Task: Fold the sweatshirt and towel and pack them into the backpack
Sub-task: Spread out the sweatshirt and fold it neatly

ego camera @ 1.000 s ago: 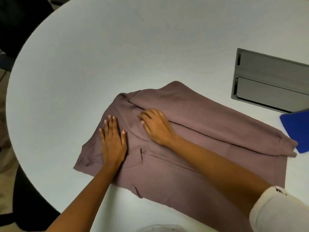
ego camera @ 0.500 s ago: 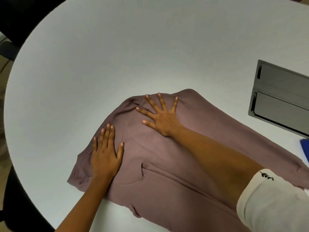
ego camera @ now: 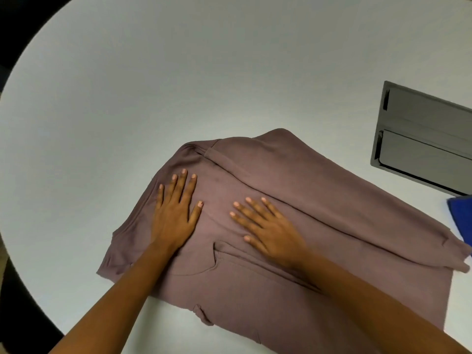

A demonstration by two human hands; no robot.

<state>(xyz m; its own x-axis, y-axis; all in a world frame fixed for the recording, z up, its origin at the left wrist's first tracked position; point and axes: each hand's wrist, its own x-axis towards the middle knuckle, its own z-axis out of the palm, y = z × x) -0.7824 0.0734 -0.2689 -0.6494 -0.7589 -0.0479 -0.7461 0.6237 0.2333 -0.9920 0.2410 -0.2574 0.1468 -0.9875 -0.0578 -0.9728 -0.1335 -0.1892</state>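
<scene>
A mauve sweatshirt (ego camera: 319,200) lies partly folded on the white table (ego camera: 178,85), a sleeve laid across its upper part and a front pocket facing up. My left hand (ego camera: 176,213) presses flat on its left side, fingers straight. Palm down and with fingers spread, my right hand (ego camera: 268,226) rests on the middle of the sweatshirt, just above the pocket. A blue towel (ego camera: 461,218) shows only as a corner at the right edge. No backpack is in view.
A grey metal cable hatch (ego camera: 424,139) is set into the table at the right. The table's rounded edge curves along the left side, with dark floor beyond it.
My right hand has slid back from the sweatshirt's far top edge toward its middle. My left hand stays pressed on the left side.
</scene>
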